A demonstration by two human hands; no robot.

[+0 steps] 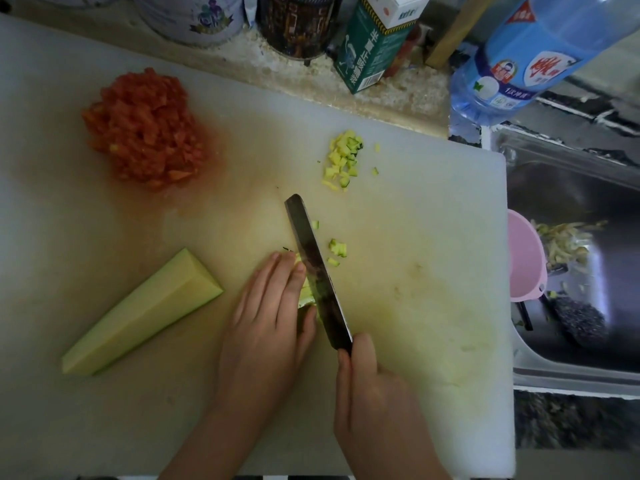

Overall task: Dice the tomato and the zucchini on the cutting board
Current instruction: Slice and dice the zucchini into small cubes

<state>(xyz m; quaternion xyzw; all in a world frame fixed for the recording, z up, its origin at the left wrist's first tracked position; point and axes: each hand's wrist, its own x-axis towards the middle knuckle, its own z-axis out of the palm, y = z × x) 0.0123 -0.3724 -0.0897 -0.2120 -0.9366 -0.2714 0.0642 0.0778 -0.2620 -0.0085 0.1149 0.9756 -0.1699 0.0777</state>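
Note:
A heap of diced tomato (pixel 143 129) lies at the far left of the white cutting board (pixel 415 306). A long zucchini wedge (pixel 142 315) rests at the near left. A small pile of diced zucchini (pixel 343 161) sits farther back, and a few loose cubes (pixel 337 249) lie right of the blade. My left hand (pixel 270 317) presses down on zucchini strips (pixel 306 294), mostly hidden under its fingers. My right hand (pixel 367 382) grips the handle of a dark knife (pixel 317 271), whose blade stands against the strips beside my left fingertips.
Behind the board stand tins (pixel 194 15), a dark jar (pixel 298 26), a green carton (pixel 374 46) and a blue bottle (pixel 526 57). To the right is a steel sink (pixel 571 258) holding a pink bowl (pixel 524 258) and vegetable scraps.

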